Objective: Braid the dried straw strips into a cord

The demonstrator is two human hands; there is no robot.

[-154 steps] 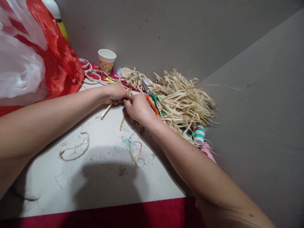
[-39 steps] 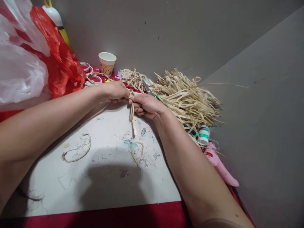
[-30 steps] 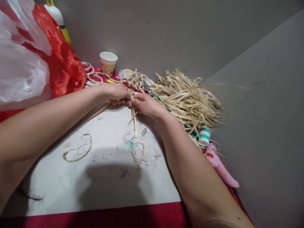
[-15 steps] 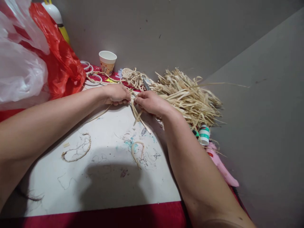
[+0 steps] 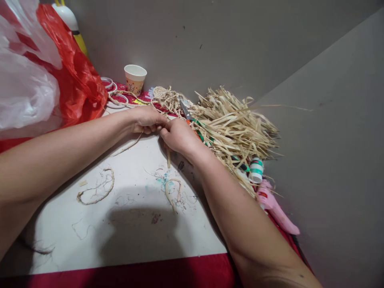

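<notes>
My left hand (image 5: pixel 149 119) and my right hand (image 5: pixel 180 135) meet over the far part of the white board (image 5: pixel 132 224). Both are closed, fingertips pinched close together on straw strips (image 5: pixel 168 158), one of which hangs down below the right hand. The gripped part is mostly hidden by my fingers. A thin strand (image 5: pixel 129 146) trails from under the left hand towards the left. Just beyond the hands lies a coiled braided straw cord (image 5: pixel 168 98). Scissors (image 5: pixel 185 110) with orange and green on the handles rest by the right hand, partly under straw.
A straw bundle (image 5: pixel 240 120) lies against the wall at right, near a white-and-green bottle (image 5: pixel 257 171) and a pink glue gun (image 5: pixel 277 210). A paper cup (image 5: pixel 135 80) and white rings (image 5: pixel 118 102) stand behind. Plastic bags (image 5: pixel 81 84) fill the left. Straw scraps (image 5: pixel 111 184) litter the board.
My right hand has moved slightly left against the left hand and turned over the strips, covering most of them. More of the scissors now shows. My left hand is nearly still.
</notes>
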